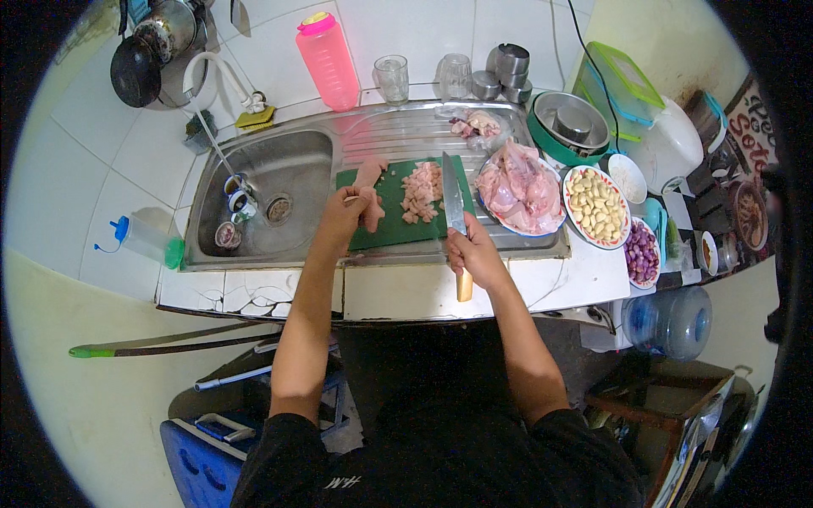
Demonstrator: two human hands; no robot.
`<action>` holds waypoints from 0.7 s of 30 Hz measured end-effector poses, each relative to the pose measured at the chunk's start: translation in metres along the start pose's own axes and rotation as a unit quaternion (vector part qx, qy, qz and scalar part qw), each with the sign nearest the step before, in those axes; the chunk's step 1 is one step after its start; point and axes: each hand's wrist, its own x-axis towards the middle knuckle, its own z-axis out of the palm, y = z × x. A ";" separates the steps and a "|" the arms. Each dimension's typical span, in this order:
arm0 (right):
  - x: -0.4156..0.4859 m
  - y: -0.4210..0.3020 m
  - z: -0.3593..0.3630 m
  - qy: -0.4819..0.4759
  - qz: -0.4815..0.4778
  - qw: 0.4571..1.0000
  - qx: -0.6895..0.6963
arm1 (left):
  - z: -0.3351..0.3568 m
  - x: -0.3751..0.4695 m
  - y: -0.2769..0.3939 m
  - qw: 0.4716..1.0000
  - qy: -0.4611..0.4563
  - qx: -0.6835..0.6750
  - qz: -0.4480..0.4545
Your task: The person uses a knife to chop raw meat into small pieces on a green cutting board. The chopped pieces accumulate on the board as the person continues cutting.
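My left hand (pixel 345 213) pinches a strip of raw chicken meat (pixel 371 216) at the left part of a green cutting board (pixel 400 239). Another pale piece of meat (pixel 370 171) lies just above it on the board. In my right hand (pixel 473 249) is a kitchen knife (pixel 453 197) with a wooden handle, its blade pointing away from me over the board's right part. Diced chicken (pixel 422 190) is heaped between the hands, left of the blade. A plate of large raw chicken pieces (pixel 522 190) stands right of the board.
A steel sink basin (pixel 279 159) with cups in it lies at left. Behind the board are a bag of meat scraps (pixel 477 125), a pink bottle (pixel 329 63) and glasses (pixel 391 79). Plates of peeled garlic (pixel 596 206) and shallots (pixel 641 254) stand at right, near a green-rimmed pan (pixel 546 143).
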 end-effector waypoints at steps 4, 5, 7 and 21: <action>-0.001 -0.002 0.001 0.003 0.001 1.000 0.012 | 0.008 -0.009 0.000 0.989 0.058 0.129 0.044; -0.002 -0.002 0.001 0.003 0.001 1.000 0.013 | 0.008 -0.011 -0.002 0.966 0.073 0.236 0.081; -0.002 -0.002 0.001 0.001 -0.004 1.000 0.017 | 0.008 -0.010 -0.006 0.958 0.081 0.274 0.030; 0.001 -0.019 0.026 0.003 -0.097 0.814 -0.572 | 0.001 -0.036 -0.032 0.851 0.074 0.437 0.281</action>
